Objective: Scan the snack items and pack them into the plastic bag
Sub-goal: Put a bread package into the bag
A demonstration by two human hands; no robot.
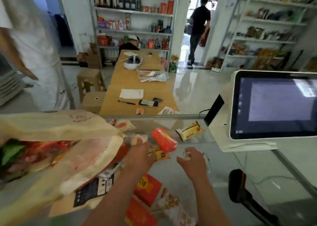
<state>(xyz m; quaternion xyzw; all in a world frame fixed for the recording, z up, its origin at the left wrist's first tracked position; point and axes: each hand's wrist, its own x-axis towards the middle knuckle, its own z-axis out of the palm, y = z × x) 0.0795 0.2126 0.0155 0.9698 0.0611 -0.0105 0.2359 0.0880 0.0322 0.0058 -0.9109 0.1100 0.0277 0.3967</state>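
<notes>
A beige plastic bag (pixel 72 131) lies open on the left of the glass counter, with red and green snack packs inside. My left hand (pixel 139 155) is at the bag's mouth, its fingers curled over a yellow snack packet (pixel 161 155). An orange pack (pixel 164 140) lies just beyond that packet. My right hand (pixel 193 159) hovers to the right, fingers curled round a small clear packet (pixel 186 154); motion blur hides the grip's detail. Red boxes (pixel 148 189) and a pale snack bag (pixel 173 207) lie under my forearms. A yellow-white wafer pack (pixel 189 130) sits farther back.
A black handheld scanner (pixel 240 188) stands at the right front. The point-of-sale screen (pixel 274 105) rises at the right on a white base. A person in white stands at the far left. Beyond the counter are a wooden table (pixel 120 81), stocked shelves and other people.
</notes>
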